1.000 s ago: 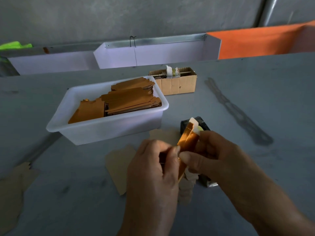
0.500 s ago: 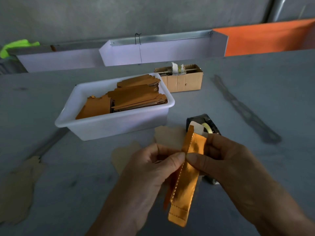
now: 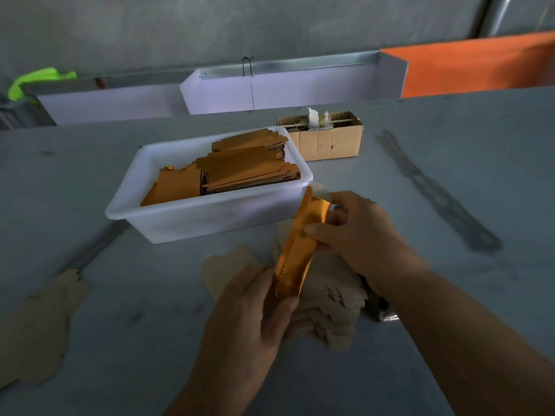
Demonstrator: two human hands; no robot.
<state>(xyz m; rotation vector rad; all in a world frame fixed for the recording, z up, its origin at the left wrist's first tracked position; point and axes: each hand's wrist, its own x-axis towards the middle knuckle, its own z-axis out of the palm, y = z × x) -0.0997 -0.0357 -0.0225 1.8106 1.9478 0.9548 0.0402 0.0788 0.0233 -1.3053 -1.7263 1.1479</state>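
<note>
At the left edge of the table (image 3: 480, 163) lies a flat, pale card shape (image 3: 39, 331) with bumpy edges. Next comes a white plastic tub (image 3: 192, 223), smooth and a bit see-through. It sits near the middle of the table and holds stacks of folded orange pieces (image 3: 240, 169), long and flat.

The left hand (image 3: 249, 319) curls its fingers and thumb round the bottom end of the shiny orange card (image 3: 300, 247). The card is up in the air over the middle of the table, and its top end is just beside the tub's right front corner. It is long and thin, bent along its length, with a row of tiny teeth down one edge. The right hand (image 3: 360, 235) pinches the top part with thumb and fingers. A small white bit sticks out there.

I think the card is being folded into a long thin shape. The next move likely needs a firm, even squeeze along the fold, then a short trip to the tub.

Under the hands sits a pile of pale card shapes (image 3: 333, 304). Nearer the back edge stands a rough brown cardboard box (image 3: 327, 142). On the right, a dark streak (image 3: 435, 190) marks the table.
</note>
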